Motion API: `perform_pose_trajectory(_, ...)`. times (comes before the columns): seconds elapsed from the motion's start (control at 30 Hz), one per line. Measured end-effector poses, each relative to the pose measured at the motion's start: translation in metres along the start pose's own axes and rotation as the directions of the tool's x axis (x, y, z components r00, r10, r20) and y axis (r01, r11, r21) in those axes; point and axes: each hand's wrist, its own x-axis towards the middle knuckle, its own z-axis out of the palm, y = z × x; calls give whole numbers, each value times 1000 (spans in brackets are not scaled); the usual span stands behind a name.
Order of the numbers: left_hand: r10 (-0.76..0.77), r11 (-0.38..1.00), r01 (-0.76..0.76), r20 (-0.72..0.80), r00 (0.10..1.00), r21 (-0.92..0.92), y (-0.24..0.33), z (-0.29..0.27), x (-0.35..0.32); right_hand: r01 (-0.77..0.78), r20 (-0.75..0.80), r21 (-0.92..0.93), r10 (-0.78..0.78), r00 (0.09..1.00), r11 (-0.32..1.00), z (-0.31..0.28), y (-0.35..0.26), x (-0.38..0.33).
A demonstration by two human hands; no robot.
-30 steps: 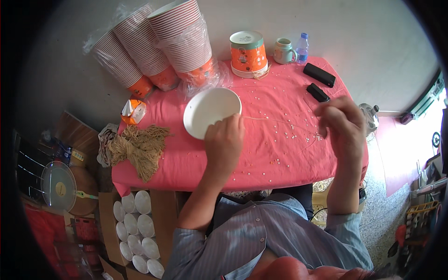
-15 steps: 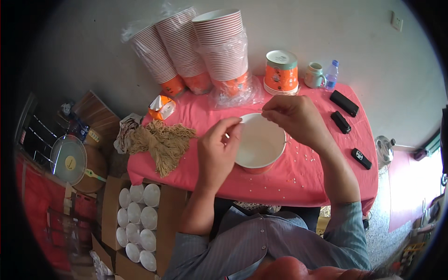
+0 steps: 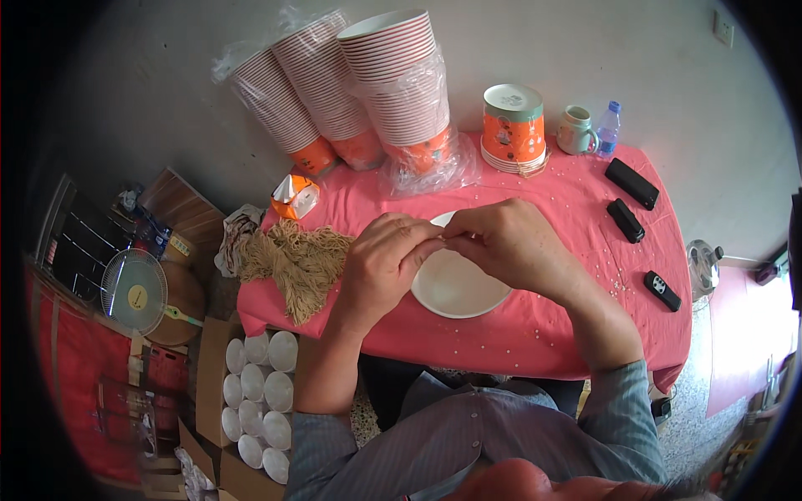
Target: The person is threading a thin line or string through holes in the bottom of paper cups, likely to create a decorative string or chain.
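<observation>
Nearest me, the person's left hand [image 3: 376,260] and right hand [image 3: 511,242] have come together, fingertips meeting over the far part of a round, white-lined bowl [image 3: 461,290] that looks like paper. Half a second ago there was a plain gap between them; a second ago a thin pale thread stretched from one to the other, and I can't make it out now. The fingers on both sides curl inward, but the tips hide one another, so I cannot tell whether either is pinched tight, or on what. To my eye, the work has gone from drawing out to something finer, both hands busy at one spot. The bowl sits beneath them on the pink tablecloth [image 3: 409,344]. Off to the left lies a loose bundle of tan cords [image 3: 296,263]; small white bead-like bits [image 3: 615,288] dot the right side. Farther back, tall stacks of orange-and-white paper buckets [image 3: 394,88] lean in clear plastic, near an upturned orange bucket with a green band [image 3: 511,138].
</observation>
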Motion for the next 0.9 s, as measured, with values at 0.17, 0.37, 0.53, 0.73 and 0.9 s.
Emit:
perform_pose_trajectory(0.17, -164, 977, 168, 41, 986, -131, 1, 0, -4, -1, -4, 18, 1, 1000, 1000, 3, -1, 0)
perform_pose_trajectory(0.37, -261, 950, 270, 72, 963, -159, 2, 4, -10, 27, -6, 35, -27, 1000, 999, 8, 0, -1)
perform_pose_trajectory(0.53, -201, 966, 207, 54, 978, -152, -1, 9, -19, 53, -70, 93, -46, 996, 994, 11, -1, -1)
perform_pose_trajectory(0.73, -274, 909, 288, 90, 958, -300, -2, 7, -27, 108, -46, 164, -102, 994, 981, 13, -1, 0)
perform_pose_trajectory(0.9, -337, 915, 347, 81, 938, -208, 2, 7, -27, 140, -28, 140, -137, 990, 980, 22, 4, 1)
